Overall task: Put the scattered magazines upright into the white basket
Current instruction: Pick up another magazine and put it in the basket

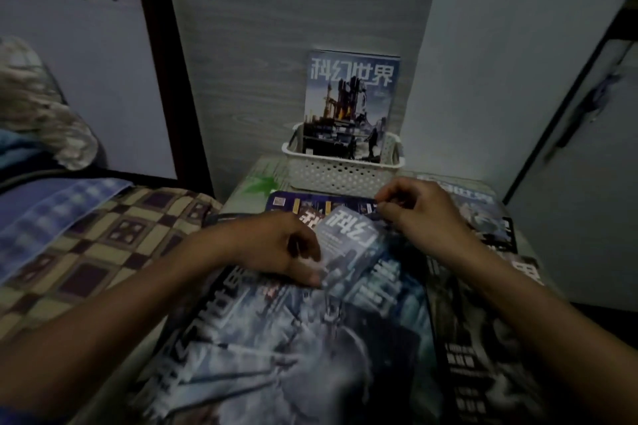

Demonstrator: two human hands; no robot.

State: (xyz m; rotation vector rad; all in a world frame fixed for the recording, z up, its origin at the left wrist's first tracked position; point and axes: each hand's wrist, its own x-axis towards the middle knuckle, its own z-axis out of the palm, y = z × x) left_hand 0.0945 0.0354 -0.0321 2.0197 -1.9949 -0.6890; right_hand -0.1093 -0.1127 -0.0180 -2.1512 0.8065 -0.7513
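Note:
A white perforated basket [341,174] stands at the back of a small table against the wall, with one magazine [350,97] upright in it. Several magazines lie scattered flat on the table in front of it. My left hand [276,248] grips the left edge of a blue-grey magazine [348,245] that is lifted and tilted above the pile. My right hand [424,217] pinches that magazine's far right corner. A large magazine [293,348] lies beneath, nearest to me.
A dark-covered magazine [483,355] lies at the right, and another [480,207] sits behind my right hand. A bed with a checkered cover [103,245] borders the table on the left. A wall and a door frame stand at the right.

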